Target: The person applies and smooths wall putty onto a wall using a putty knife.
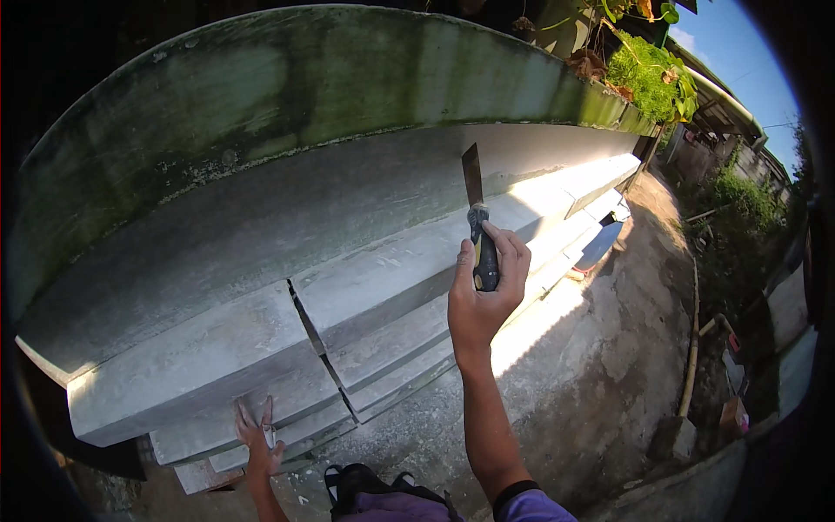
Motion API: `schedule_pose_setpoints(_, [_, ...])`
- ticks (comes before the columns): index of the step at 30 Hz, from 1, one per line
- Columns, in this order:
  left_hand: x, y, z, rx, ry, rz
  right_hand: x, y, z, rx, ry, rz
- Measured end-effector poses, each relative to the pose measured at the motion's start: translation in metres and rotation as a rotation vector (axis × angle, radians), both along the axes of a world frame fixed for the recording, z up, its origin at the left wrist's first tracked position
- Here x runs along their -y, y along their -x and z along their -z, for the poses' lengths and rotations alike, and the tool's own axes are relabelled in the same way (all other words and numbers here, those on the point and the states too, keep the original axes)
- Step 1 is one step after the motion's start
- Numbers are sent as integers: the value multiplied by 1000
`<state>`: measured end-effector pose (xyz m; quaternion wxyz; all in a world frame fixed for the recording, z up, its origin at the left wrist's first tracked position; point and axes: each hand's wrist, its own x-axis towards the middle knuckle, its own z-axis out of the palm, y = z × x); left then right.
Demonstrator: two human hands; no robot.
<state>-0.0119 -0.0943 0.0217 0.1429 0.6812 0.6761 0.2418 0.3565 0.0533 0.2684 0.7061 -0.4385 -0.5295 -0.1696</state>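
Observation:
My right hand (491, 278) is closed around the dark handle of a putty knife (474, 187). Its flat, narrow blade points up and away, in front of the grey wall. Low on the left, my left hand (258, 442) has its fingers apart against the stepped side of a pale grey block stack (287, 387). A small pale patch shows by its fingers, too small to make out. Long pale slabs (391, 261) run along the wall, with a dark narrow gap (309, 331) between two sections.
A mossy green concrete ledge (348, 87) overhangs the slabs, with plants (648, 78) at its far end. Rough concrete ground (600, 331) lies to the right. A long-handled hoe or shovel (687, 383) lies there, and a blue-grey object (600, 248) rests beside the slabs.

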Motion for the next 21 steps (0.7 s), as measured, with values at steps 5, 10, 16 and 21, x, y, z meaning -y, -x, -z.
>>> schedule_pose_setpoints(5, [8,-1,12,375,-97,47,20,-12,-9,-455,278,-451])
schedule_pose_setpoints(10, [-7,-27,-15,571,-99,212,19,-33,-11,-683,463,-812])
schedule_pose_setpoints(16, [-51,-62,-56,502,64,296,20,-20,-20,-744,409,-879])
schedule_pose_setpoints(21, [-93,-52,-16,458,14,503,22,-10,-26,-772,447,-798])
